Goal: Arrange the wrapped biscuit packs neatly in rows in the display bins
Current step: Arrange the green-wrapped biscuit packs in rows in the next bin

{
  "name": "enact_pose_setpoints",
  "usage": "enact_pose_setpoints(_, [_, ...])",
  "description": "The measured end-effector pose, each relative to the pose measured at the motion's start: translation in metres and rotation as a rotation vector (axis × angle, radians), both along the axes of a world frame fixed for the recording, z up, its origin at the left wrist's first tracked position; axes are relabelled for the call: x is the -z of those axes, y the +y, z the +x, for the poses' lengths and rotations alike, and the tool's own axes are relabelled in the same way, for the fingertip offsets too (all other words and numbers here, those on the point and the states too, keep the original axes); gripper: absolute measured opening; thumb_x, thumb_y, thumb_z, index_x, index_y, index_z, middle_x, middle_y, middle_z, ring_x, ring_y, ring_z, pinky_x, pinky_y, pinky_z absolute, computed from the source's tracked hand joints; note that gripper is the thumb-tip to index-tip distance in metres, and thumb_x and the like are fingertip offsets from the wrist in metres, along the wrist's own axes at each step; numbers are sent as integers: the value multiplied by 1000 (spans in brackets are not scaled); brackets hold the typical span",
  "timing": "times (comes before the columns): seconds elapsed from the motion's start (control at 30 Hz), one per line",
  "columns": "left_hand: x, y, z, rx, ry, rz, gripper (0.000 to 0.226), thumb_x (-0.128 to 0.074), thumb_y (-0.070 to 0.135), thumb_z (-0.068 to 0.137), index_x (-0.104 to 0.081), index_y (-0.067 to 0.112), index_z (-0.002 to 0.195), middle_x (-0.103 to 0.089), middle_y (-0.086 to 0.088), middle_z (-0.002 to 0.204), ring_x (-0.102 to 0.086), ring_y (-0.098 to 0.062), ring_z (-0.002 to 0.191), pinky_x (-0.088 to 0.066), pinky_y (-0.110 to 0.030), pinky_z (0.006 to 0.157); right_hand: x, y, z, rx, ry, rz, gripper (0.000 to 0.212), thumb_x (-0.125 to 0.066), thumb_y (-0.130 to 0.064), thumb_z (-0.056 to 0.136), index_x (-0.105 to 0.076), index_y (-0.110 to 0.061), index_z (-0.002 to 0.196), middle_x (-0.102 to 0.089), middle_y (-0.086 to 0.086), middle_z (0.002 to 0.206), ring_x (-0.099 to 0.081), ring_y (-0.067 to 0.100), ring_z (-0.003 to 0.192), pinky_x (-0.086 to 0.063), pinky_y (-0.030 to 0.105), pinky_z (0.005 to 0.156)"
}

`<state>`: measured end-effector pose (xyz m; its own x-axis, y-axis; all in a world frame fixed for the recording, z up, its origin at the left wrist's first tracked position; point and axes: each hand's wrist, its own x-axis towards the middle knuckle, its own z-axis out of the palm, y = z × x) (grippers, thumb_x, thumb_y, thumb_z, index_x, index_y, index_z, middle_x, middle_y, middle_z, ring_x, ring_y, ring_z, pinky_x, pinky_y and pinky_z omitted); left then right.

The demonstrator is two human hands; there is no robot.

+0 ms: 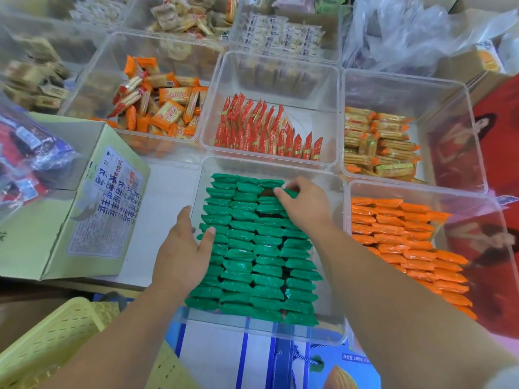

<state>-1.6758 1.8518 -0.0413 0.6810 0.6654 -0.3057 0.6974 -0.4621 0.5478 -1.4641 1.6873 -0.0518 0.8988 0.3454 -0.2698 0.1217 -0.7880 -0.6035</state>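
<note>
Green packs [252, 248] are set in rows in the near bin [334, 318]. One pack [290, 193] at its far end is pinched by the right hand [303, 209]; the left row is pressed by the flat left hand [182, 254]. Orange packs [407, 242] are lined up in the right bin [494, 209].

The front bin [332, 331] holds packs [252, 256] in four rows; the left hand [182, 254] rests on the leftmost row and the right hand [303, 204] pinches a pack [289, 193] at the far right. A box [56, 220] lies left of it, a basket [56, 341] before the box, a right bin [421, 190] just beside. Three back bins [275, 68] stand behind.
</note>
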Motion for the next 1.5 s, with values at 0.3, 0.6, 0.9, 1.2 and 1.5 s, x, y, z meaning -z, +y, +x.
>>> enact_pose_setpoints(0.3, [-18,-8,4,235,-68,385,72,-48,53,95,-25,20,155,-28,-11,159,-29,-33,144,-28,-55,115,-3,5,16,-272,18,-164,29,-59,-60,91,-58,-32,100,-64,-11,99,-62,19,94,-49,33,72])
enact_pose_setpoints(0.6, [-19,11,110,593,16,384,73,-52,54,95,-33,14,152,-41,-9,152,-37,-29,138,-29,-45,118,0,6,18,-364,108,-8,53,-62,-56,91,-58,-31,138,-66,-6,130,-62,15,116,-50,37,98])
enact_pose_setpoints(0.9, [-6,19,130,755,223,559,70,-31,76,88,-49,30,137,-42,-3,118,-42,-27,114,-33,-44,105,0,21,37,-692,193,-315,58,-51,-62,95,-45,-21,135,-64,7,125,-58,25,100,-47,38,81])
enact_pose_setpoints(1.2, [-1,15,121,705,194,464,68,-43,74,86,-44,30,138,-39,-7,138,-37,-29,122,-37,-42,103,-6,35,35,-724,350,-302,96,-72,-55,71,-23,-34,152,-54,1,143,-57,24,116,-50,45,98])
enact_pose_setpoints(1.5, [-1,22,119,706,182,479,76,-43,77,80,-41,27,137,-47,-2,123,-45,-27,121,-25,-49,116,-7,49,26,-732,406,-173,98,-75,-31,73,-19,-40,153,-52,0,142,-54,25,121,-49,46,101])
